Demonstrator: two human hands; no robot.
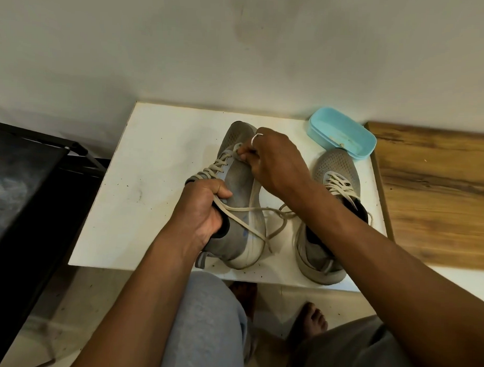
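Centrally on the white, speckled tabletop [153, 166], a grey mesh sneaker [241, 180] lies tipped on its side, its pale rubber sole facing right. The left hand [204, 209] clenches its dark padded collar, trapping a flat beige lace [251, 209]. The right hand [274, 162] pinches the lacing at the far eyelets. Just right, a matching sneaker [334, 170] stands upright, with a rounded turquoise plastic tub [344, 132] just beyond its toe.

a thin silver ring [256, 137] circles one finger of the right hand [274, 159]. both forearms [138, 289] are bare. soft grey fabric trousers [208, 327] cover the legs, lighter on the left leg. the feet [310, 320] are bare.
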